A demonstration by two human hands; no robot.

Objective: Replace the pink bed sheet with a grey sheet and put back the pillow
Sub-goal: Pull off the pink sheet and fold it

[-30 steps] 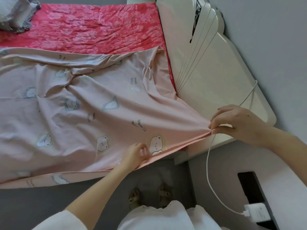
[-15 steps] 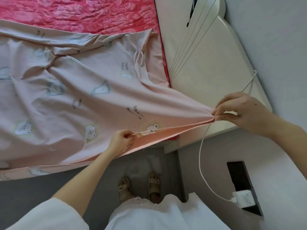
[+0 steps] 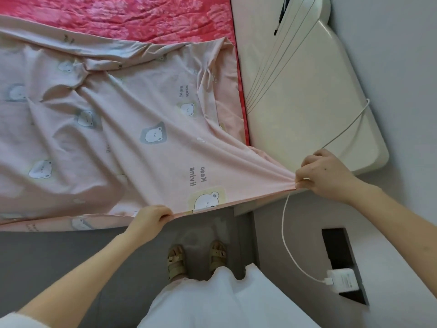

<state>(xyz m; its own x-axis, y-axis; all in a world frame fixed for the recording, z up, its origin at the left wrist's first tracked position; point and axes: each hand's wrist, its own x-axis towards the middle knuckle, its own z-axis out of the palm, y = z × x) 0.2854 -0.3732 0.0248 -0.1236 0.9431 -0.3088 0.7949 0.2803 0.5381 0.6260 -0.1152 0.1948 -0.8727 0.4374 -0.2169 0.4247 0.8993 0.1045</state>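
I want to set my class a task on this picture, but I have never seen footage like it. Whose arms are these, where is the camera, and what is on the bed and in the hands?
There is no machine here. A person wears one wide-angle camera on the head, looking down, so you see their own arms and sandalled feet. The left hand grips the near edge of a pink sheet printed with bears. The right hand pinches its bunched corner beside the white headboard. The sheet covers only part of the bed, and a red flowered mattress cover shows beyond it. A white cable runs down to a charger. No grey sheet or pillow is in view.
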